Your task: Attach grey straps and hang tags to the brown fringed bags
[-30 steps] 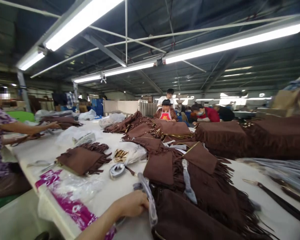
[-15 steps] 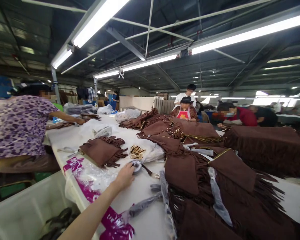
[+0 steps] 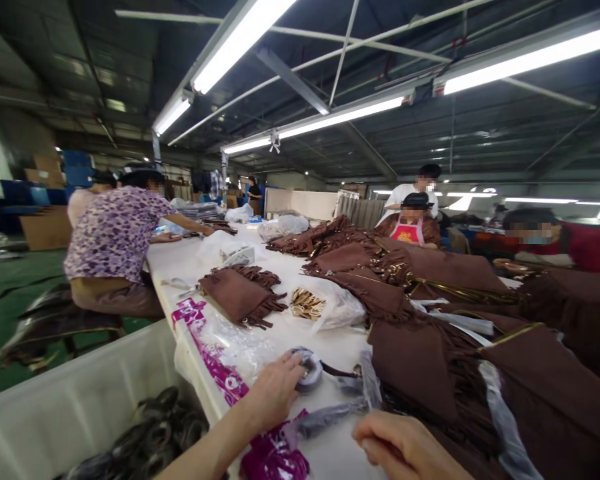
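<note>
Grey, film-wrapped and ring-shaped, a coiled strap [image 3: 314, 375] lies on the smooth white worktop [image 3: 336, 341] near matte brown fringed bags [image 3: 409, 363]; the left hand [image 3: 275, 390] has bent fingers against the coil, though whether they grip it I cannot tell; the right hand [image 3: 403, 443], out of view half a second ago, shows curled fingers, any hold unclear.

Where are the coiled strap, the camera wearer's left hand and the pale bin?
Coiled strap [image 3: 311, 378], head view: its near curve.
Left hand [image 3: 278, 389], head view: its back.
Pale bin [image 3: 95, 390], head view: inner wall.
</note>
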Available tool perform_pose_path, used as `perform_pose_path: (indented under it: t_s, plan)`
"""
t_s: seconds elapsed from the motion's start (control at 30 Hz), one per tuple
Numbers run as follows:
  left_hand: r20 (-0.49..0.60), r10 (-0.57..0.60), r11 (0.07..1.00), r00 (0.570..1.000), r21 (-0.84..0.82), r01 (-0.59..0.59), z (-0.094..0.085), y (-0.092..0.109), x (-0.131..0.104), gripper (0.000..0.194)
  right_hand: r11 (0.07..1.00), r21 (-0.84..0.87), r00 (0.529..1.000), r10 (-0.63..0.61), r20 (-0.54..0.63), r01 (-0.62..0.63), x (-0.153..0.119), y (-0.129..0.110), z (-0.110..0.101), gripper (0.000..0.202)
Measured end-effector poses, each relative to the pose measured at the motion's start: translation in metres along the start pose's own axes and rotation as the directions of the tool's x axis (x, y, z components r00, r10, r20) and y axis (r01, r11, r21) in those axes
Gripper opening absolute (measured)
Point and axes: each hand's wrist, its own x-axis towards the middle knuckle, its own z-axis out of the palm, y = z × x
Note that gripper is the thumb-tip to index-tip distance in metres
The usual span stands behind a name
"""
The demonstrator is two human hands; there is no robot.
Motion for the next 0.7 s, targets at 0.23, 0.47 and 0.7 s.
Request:
perform_pose_path:
  t_s: [0.23, 0.47, 0.7]
  plan:
    - [-0.244, -0.107, 0.99, 0.964, 0.064, 0.126, -0.036, -0.063, -0.025, 0.06, 0.998, 0.041, 0.999, -0.04, 0.019, 0.04, 0.046, -0.019, 0.012, 0.027]
    - [-0.084, -0.273, 0.956, 0.958, 0.087, 0.28, -0.016, -0.093, -0.022, 0.044, 0.991, -0.094, 0.993, -0.105, -0.057, 0.1, 0.126, -0.035, 0.037, 0.027]
    - [-0.134, -0.294, 0.946, 0.946, 0.099, 0.308, -0.011, -0.09, -0.021, 0.052, 0.961, -0.276, 1.0, 0.019, -0.017, -0.023, 0.194, -0.015, 0.053, 0.03]
